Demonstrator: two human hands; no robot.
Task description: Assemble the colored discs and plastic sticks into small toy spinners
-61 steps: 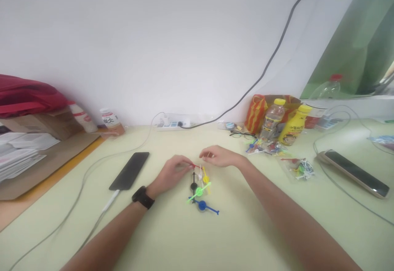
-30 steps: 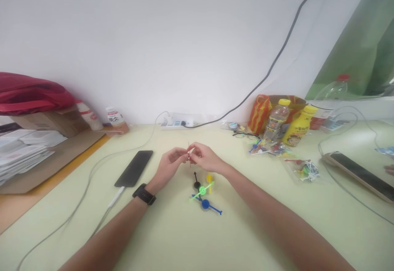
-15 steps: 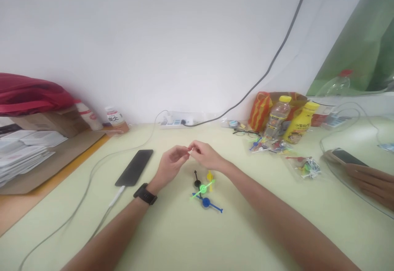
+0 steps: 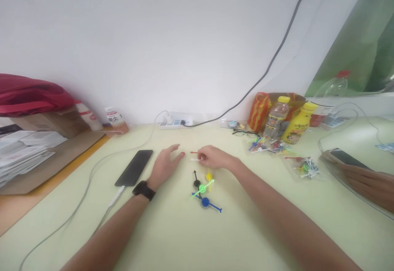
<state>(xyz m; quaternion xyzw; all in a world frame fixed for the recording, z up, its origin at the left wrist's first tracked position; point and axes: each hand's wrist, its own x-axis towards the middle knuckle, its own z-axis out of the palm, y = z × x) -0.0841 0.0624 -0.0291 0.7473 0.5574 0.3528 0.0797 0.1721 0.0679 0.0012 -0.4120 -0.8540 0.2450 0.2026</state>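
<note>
Right-hand grip [image 4: 214,157] is a pinch: curled fingers and thumb closed on a thin red plastic arrow [image 4: 193,152], its pointed head poking out toward the left hand [image 4: 165,164]. That left one's the loose one, thumb and index finger spread apart. There's a little red patch right at its thumb tip, but it's too blurry to say whether that's a separate piece.

So what's new: half a second ago the fingertips of both hands met, and now they've split. Looks like the two-handed bit has paused, with the red arrow in the right hand alone, just above or on the pale green bench [image 4: 197,242], hard to tell which.

Looks-wise, the arrow is slim and straight, pretty much level, with its back end lost in the fingers. A thin white plastic stick [image 4: 195,159] sits just on its near side; can't tell if it's pinched too. Closer in, a yellow plastic spinner [image 4: 209,176], a black one [image 4: 197,183], a bright green one [image 4: 202,189] and a blue one [image 4: 205,202] lie in a loose cluster.
</note>
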